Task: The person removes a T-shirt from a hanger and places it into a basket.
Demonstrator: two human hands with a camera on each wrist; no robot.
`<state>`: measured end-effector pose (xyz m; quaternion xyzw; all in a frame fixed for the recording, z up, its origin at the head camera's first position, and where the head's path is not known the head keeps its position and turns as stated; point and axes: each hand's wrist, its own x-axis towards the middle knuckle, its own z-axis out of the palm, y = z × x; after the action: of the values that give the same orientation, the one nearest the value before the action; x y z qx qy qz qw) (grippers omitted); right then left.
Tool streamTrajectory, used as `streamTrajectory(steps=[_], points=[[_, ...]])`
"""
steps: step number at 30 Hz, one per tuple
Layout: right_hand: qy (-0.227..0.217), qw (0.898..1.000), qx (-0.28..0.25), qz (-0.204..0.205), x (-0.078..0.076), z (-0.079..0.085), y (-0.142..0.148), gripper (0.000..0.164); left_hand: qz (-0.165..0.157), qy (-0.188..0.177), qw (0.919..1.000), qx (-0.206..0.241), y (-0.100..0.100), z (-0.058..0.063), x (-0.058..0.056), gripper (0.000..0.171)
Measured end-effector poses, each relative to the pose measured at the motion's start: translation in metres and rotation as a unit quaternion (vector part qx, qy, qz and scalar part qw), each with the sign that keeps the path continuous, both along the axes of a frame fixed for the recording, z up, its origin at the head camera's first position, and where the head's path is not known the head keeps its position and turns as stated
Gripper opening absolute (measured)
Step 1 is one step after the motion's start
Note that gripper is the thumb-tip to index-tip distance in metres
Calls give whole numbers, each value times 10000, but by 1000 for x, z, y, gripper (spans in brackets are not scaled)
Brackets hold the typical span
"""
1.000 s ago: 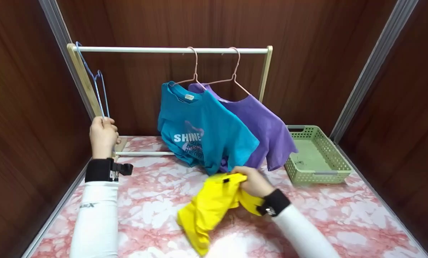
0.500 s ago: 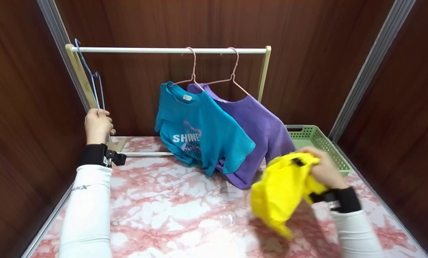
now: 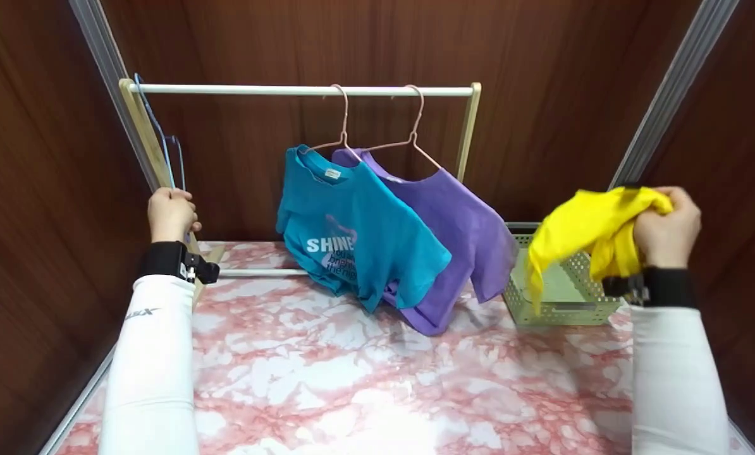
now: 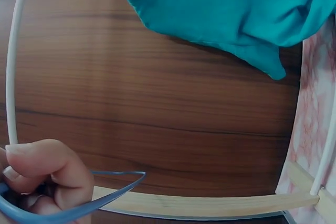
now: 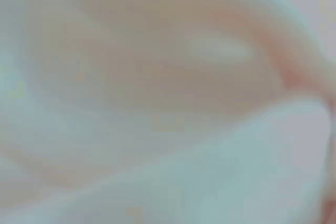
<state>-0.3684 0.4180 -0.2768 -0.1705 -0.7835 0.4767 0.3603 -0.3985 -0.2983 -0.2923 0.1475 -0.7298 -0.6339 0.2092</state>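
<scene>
My left hand [image 3: 172, 215] grips a blue clothes hanger [image 3: 162, 145] at the left end of the rack; the hanger's hook reaches the white rail [image 3: 245, 90]. In the left wrist view, fingers [image 4: 52, 163] curl around the hanger [image 4: 113, 196]. My right hand [image 3: 668, 227] holds a bunched yellow garment [image 3: 589, 221] in the air, over the green basket [image 3: 567, 314] in the head view. The garment's lower end hangs down on the left. Only pale blurred shapes show in the right wrist view.
A teal T-shirt [image 3: 365, 221] and a purple shirt [image 3: 472, 234] hang on pink hangers [image 3: 413, 120], their lower parts near the marbled table [image 3: 327, 379]. Wooden rack posts [image 3: 470, 129] stand at both ends. Dark wood panels [image 3: 542, 95] enclose the back and sides.
My right hand has carried the yellow garment from the middle of the table to the right and up, over the basket. My left hand has shifted slightly upward and left, still gripping the hanger.
</scene>
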Motion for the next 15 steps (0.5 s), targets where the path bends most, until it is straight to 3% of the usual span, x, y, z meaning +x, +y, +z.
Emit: streamTrajectory(steps=[4,7,12,15], points=[[815,9910,-929,-516,-22,2,-2,35,47,-123,9999,30,-2,0,-3,18],[1390,9741,-1734,-415,-38,-4,-4,45,80,-205,9997,-40,-4,0,-5,18],[1705,9462,-2750,-6,-63,-26,-11,51,224,-341,9991,-89,-10,-1,-7,19],[1640,9435,-2878,-41,-76,-48,-16,43,292,-364,9989,-104,-14,-3,-6,20]])
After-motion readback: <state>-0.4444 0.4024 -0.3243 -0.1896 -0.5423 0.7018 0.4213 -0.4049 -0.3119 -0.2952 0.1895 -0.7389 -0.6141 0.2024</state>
